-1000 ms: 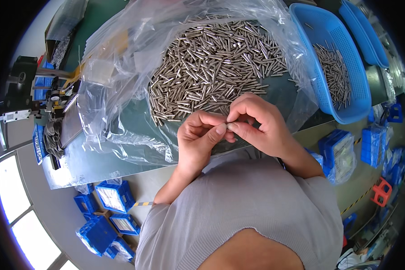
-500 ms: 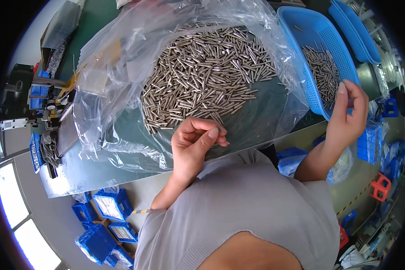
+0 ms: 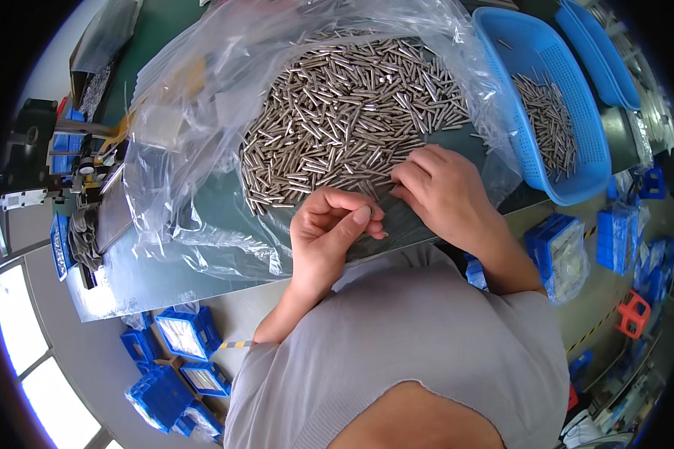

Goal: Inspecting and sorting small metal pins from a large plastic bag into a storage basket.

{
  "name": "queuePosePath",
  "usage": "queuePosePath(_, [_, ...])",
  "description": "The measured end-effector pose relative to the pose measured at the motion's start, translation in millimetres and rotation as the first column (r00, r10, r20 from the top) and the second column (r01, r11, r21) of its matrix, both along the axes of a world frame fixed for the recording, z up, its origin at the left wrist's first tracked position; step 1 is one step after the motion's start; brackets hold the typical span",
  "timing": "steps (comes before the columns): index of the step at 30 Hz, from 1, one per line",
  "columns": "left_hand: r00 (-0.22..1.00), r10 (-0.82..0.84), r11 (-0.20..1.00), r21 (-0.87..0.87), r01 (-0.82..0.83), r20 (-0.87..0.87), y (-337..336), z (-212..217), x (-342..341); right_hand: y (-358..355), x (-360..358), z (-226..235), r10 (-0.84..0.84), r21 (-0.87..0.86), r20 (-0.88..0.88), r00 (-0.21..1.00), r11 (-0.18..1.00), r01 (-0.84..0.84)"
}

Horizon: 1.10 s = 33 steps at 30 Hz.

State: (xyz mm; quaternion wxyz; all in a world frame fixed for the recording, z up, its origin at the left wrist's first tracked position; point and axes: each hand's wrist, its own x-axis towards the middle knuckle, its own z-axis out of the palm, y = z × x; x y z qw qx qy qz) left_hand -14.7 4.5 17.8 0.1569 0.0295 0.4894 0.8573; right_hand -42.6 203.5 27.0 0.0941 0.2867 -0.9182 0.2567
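Note:
A broad heap of short metal pins [image 3: 337, 112] lies on a clear plastic sheet [image 3: 195, 172] spread over the green table. Just below the heap's near edge is my left hand [image 3: 333, 230], closed, thumb pressed against the curled fingers; what they hold is too small to make out. Beside it my right hand [image 3: 449, 194] is over the heap's near right edge, fingertips drawn together and pointing left. Whatever is between them is hidden. More of these pins [image 3: 548, 123] fill part of a blue perforated basket [image 3: 532, 37] to the right.
A second blue basket [image 3: 599, 60] stands beyond the first. At the left table edge are a dark machine fixture [image 3: 34, 146] and a dark cloth [image 3: 86, 243]. Blue crates [image 3: 187, 333] sit on the floor at left, others [image 3: 554, 251] at right, with a red stool [image 3: 633, 314].
My right hand has moved left from the basket's near rim to the heap's near edge, beside my left hand. My left hand stays closed in about the same place.

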Motion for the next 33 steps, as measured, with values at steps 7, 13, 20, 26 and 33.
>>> queuePosePath(7, [1.0, -0.015, 1.0, 0.022, 0.015, 0.016, -1.6, -0.8, -0.2, -3.8, 0.9, 0.8, -0.03, 0.171, -0.177, 0.984, 0.983, 0.06])
queuePosePath(13, [1.0, -0.004, 0.998, 0.069, 0.003, 0.02, -1.1, -1.4, -0.7, -5.5, 10.2, 17.8, 0.065, -0.474, 0.195, 0.979, 0.88, 0.036])
queuePosePath(20, [1.0, -0.012, 0.997, 0.077, 0.01, 0.025, -1.6, -1.5, -1.3, -15.0, 15.9, 13.1, 0.268, -0.752, 0.437, 0.859, 0.632, 0.185])
queuePosePath(26, [1.0, -0.009, 0.995, 0.103, 0.007, 0.016, -2.0, -3.5, -1.7, -19.6, 14.5, 6.0, 0.242, -0.741, 0.314, 0.918, 0.667, 0.078])
queuePosePath(33, [1.0, -0.01, 0.997, 0.076, 0.008, 0.024, -2.3, -2.5, 0.0, -26.7, 16.5, 3.3, 0.187, -0.709, 0.311, 0.932, 0.698, 0.097])
